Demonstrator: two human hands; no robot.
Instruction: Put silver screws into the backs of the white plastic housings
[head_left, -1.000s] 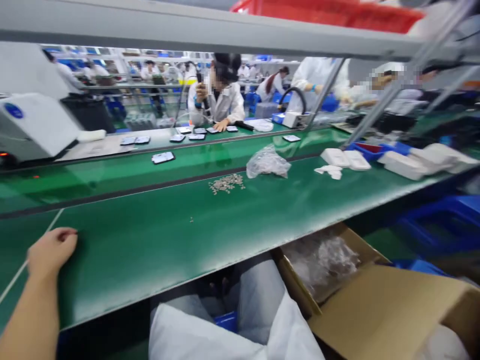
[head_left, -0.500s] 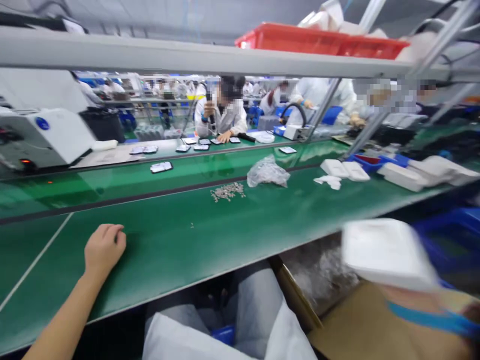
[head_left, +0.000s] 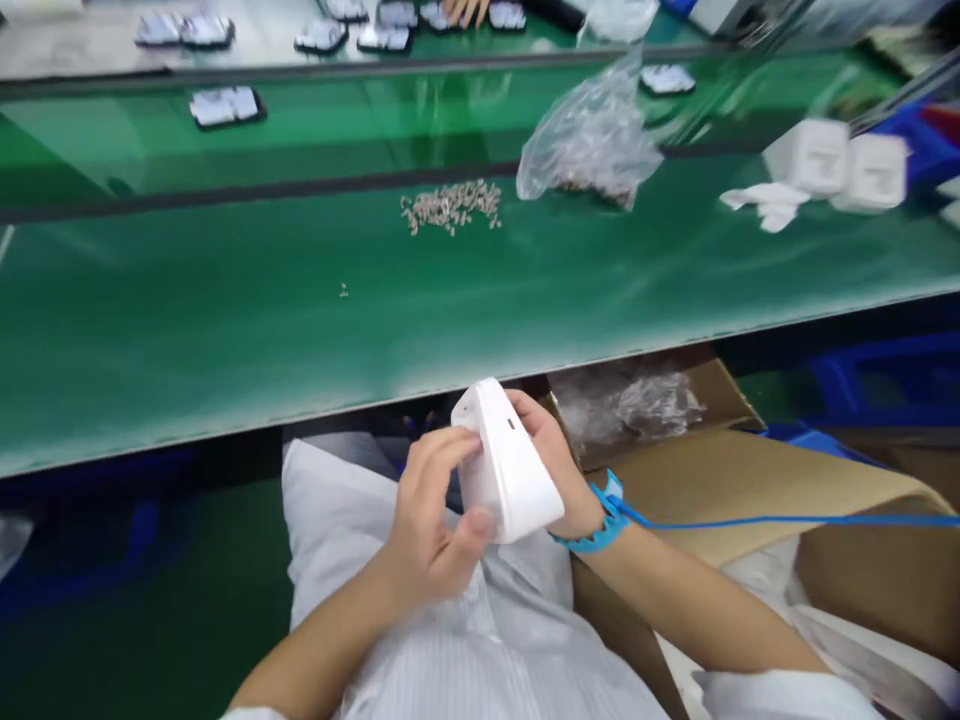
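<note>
Being gripped between the curled fingers of the left hand (head_left: 439, 515) and right hand (head_left: 551, 455), a white plastic housing (head_left: 506, 470) is held tilted.

The left hand (head_left: 439, 510) has left the green bench top (head_left: 247, 340), where it rested before, and now has its fingers and thumb on a white plastic housing (head_left: 521, 480). That housing, blurred above the cardboard box (head_left: 731, 480) half a second ago, is now over the lap (head_left: 480, 640), gripped by the right hand (head_left: 555, 455) too. The view has tipped down, losing the red trays.
</note>
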